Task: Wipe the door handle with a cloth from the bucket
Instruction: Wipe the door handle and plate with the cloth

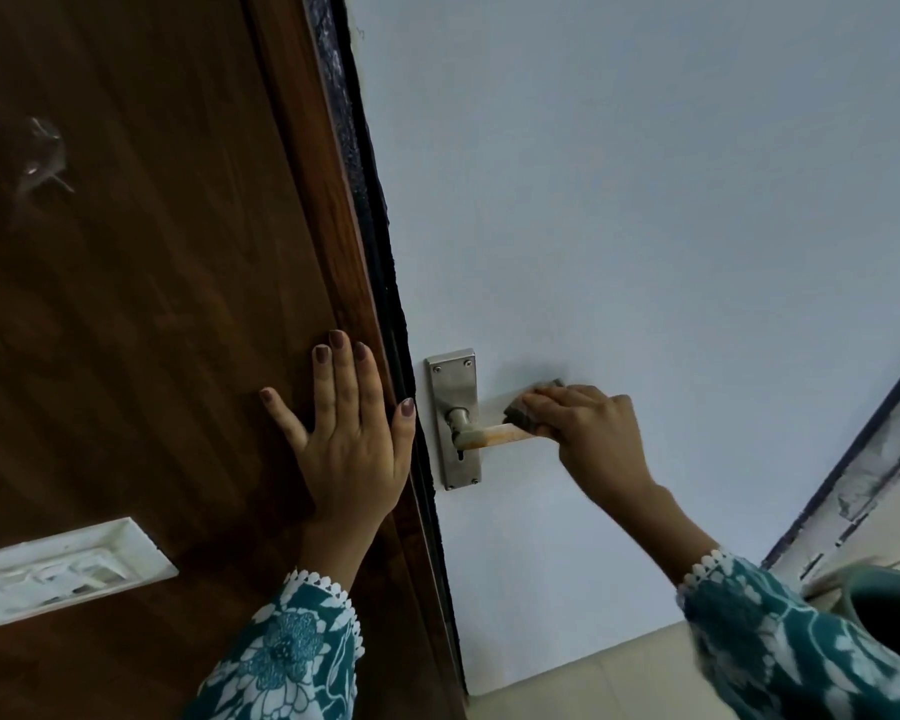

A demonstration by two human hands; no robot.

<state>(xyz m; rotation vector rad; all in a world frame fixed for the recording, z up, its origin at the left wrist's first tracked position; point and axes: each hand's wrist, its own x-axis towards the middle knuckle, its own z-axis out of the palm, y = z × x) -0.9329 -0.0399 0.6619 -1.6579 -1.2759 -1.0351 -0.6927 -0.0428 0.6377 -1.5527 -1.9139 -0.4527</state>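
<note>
A metal lever door handle (481,439), with rusty stains, sticks out from a steel backplate (455,387) on a pale blue door (645,226). My right hand (588,428) is closed around the outer end of the lever, pressing a small dark cloth (520,410) against it; only an edge of the cloth shows past my fingers. My left hand (349,433) lies flat, fingers spread, on the brown wooden panel (152,304) just left of the door's edge. A teal bucket (889,610) sits low at the right, partly behind my sleeve.
A white recessed plate (58,569) is set into the wooden panel at lower left. A dark strip (380,241) runs between panel and door. Beige floor tiles (593,683) show at the bottom, and a dark-edged frame (863,459) slants at the right.
</note>
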